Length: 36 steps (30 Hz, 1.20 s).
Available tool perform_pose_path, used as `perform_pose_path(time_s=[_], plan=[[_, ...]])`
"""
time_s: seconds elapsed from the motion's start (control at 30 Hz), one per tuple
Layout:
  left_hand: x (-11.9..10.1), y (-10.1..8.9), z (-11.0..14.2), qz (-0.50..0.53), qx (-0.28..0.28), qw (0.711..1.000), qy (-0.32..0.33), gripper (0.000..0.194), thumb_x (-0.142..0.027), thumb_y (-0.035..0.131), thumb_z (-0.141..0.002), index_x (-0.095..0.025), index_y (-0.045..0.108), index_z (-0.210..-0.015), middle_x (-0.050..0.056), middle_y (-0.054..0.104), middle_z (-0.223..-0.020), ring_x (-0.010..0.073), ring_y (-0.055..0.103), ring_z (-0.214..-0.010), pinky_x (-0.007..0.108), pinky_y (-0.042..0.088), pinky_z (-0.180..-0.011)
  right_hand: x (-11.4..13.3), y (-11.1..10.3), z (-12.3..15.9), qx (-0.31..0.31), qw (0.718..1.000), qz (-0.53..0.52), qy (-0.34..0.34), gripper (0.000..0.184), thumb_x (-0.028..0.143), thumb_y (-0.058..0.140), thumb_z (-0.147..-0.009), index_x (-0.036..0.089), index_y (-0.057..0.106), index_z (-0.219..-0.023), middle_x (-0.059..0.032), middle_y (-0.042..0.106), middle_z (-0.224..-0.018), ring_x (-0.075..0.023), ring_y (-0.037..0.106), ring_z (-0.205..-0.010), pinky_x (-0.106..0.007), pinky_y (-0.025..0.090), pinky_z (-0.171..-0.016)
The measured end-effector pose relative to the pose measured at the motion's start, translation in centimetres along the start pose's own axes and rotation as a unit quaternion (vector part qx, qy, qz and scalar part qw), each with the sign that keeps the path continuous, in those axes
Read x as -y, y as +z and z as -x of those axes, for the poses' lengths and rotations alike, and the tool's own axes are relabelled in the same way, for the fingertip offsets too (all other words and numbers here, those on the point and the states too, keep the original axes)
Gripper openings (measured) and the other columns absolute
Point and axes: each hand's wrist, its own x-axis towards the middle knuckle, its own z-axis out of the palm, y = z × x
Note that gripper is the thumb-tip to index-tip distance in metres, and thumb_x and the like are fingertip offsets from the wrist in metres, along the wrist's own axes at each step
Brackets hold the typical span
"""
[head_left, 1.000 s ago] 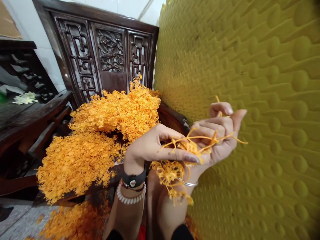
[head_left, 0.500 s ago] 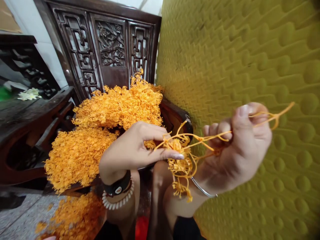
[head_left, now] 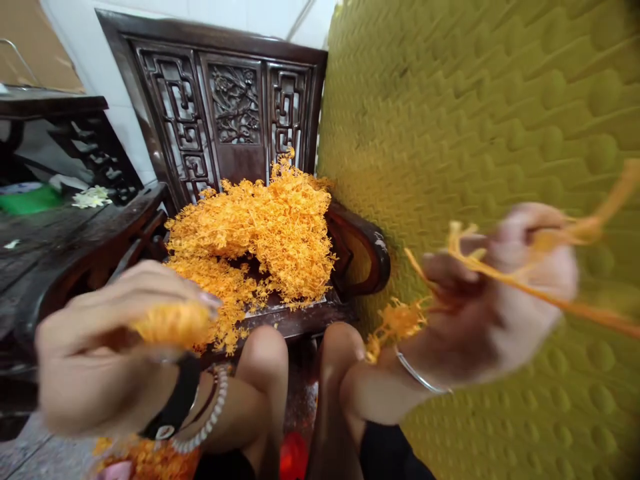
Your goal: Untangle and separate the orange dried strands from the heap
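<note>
At the left, my left hand [head_left: 90, 353] is closed around a curled orange flower-like piece [head_left: 175, 325], blurred by motion. My right hand [head_left: 515, 307], at the right, has its fingers wrapped round several branching orange strands [head_left: 590, 230]. A loose tangle of the same orange stuff [head_left: 400, 320] hangs below those fingers, by the wrist. Between and beyond the hands, a big heap of frilly orange pieces [head_left: 255, 227] rests on a dark carved wooden chair [head_left: 300, 320]. The two hands are well apart, with nothing joining them.
A textured yellow-green mat [head_left: 475, 120] stands upright along the right side. To the left, a second dark wooden seat [head_left: 30, 247] bears a green item [head_left: 30, 200] and a pale flower cluster [head_left: 93, 197]. More orange pieces [head_left: 155, 460] lie low at the bottom left.
My left hand has come away from the strands and swung left, carrying an orange piece. My right hand has shifted slightly right with the strands. The view has moved a little.
</note>
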Motion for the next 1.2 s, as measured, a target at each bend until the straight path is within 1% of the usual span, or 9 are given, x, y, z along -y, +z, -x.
perform_pose_path(time_s=[0.1,0.2,0.37,0.57,0.67,0.8,0.9,1.03,1.2], plan=[[-0.5,3.0,-3.2,0.024,0.115,0.987,0.106,0.026,-0.036,0.069,-0.073,-0.035,0.069,-0.099,0.002,0.071,-0.086,0.0218,0.063,-0.077,0.037,0.050,-0.065,-1.6,2.2,0.6,0.022,0.998,-0.009,-0.050,0.012,0.020,0.057,-0.083,0.021,0.046,-0.080,0.0073,0.032,-0.057,-0.0028,0.026,-0.043,-0.017,0.020,-0.038],[-0.4,5.9,-6.5,0.008,0.152,0.985,0.076,0.016,-0.023,0.069,-0.074,-0.028,0.070,-0.089,0.002,0.069,-0.099,0.0185,0.062,-0.092,0.034,0.050,-0.081,-2.4,3.3,0.7,0.050,0.997,-0.027,-0.042,0.011,0.025,0.051,-0.087,0.022,0.044,-0.080,0.0073,0.029,-0.057,-0.0049,0.022,-0.046,-0.018,0.020,-0.040],[2.4,8.6,-9.0,0.023,0.267,0.961,0.064,0.017,-0.031,0.068,-0.075,-0.019,0.071,-0.087,0.010,0.057,-0.129,0.0215,0.053,-0.117,0.036,0.040,-0.101,-3.1,3.7,0.7,0.163,0.982,-0.090,0.007,0.006,0.030,0.046,-0.087,0.027,0.050,-0.087,0.0057,0.025,-0.061,-0.0071,0.021,-0.046,-0.021,0.020,-0.042],[3.5,9.5,-9.8,0.056,0.343,0.933,0.096,0.020,-0.028,0.068,-0.076,-0.016,0.071,-0.091,0.011,0.070,-0.102,0.0197,0.060,-0.104,0.037,0.038,-0.101,-5.4,3.6,-0.6,0.132,0.991,0.014,-0.018,0.016,0.039,0.041,-0.086,0.034,0.053,-0.096,0.0040,0.030,-0.062,-0.0096,0.034,-0.047,-0.025,0.036,-0.047],[3.0,9.4,-9.6,0.078,0.299,0.947,0.088,0.015,-0.024,0.067,-0.077,-0.017,0.071,-0.089,0.010,0.071,-0.097,0.0189,0.061,-0.101,0.037,0.038,-0.101,-6.1,2.6,-1.5,0.151,0.986,0.075,0.000,0.029,0.048,0.033,-0.089,0.033,0.052,-0.104,0.0002,0.048,-0.074,-0.0129,0.051,-0.062,-0.030,0.047,-0.059],[2.9,9.3,-9.1,0.085,0.081,0.993,0.015,0.010,-0.026,0.067,-0.077,-0.020,0.072,-0.083,0.006,0.071,-0.091,0.0174,0.062,-0.093,0.032,0.045,-0.090,-5.8,0.6,-2.2,0.265,0.954,0.130,0.039,0.041,0.058,0.036,-0.086,0.028,0.055,-0.106,-0.0035,0.057,-0.110,-0.0174,0.056,-0.098,-0.034,0.048,-0.083],[3.3,9.4,-8.9,0.085,-0.051,0.994,-0.054,0.011,-0.029,0.067,-0.076,-0.021,0.072,-0.081,0.003,0.070,-0.090,0.0163,0.061,-0.087,0.030,0.046,-0.084,-4.9,-0.2,-2.1,0.368,0.904,0.213,0.044,0.032,0.050,0.051,-0.083,0.023,0.060,-0.098,-0.0036,0.061,-0.102,-0.0164,0.056,-0.096,-0.032,0.046,-0.086],[3.4,9.4,-8.9,0.097,-0.091,0.987,-0.088,0.015,-0.033,0.068,-0.075,-0.020,0.070,-0.080,0.001,0.067,-0.080,0.0153,0.058,-0.078,0.026,0.045,-0.073,-4.6,0.3,-1.5,0.445,0.857,0.255,0.038,0.020,0.035,0.063,-0.079,0.020,0.058,-0.090,-0.0013,0.059,-0.088,-0.0130,0.055,-0.084,-0.027,0.045,-0.079],[2.9,9.2,-8.9,0.101,-0.133,0.981,-0.094,0.019,-0.034,0.069,-0.073,-0.018,0.064,-0.066,-0.003,0.056,-0.063,0.0099,0.047,-0.060,0.021,0.039,-0.058,-5.7,1.5,-1.0,0.429,0.869,0.239,0.064,0.016,0.033,0.058,-0.083,0.018,0.056,-0.082,0.0021,0.055,-0.070,-0.0088,0.051,-0.065,-0.022,0.042,-0.063]])
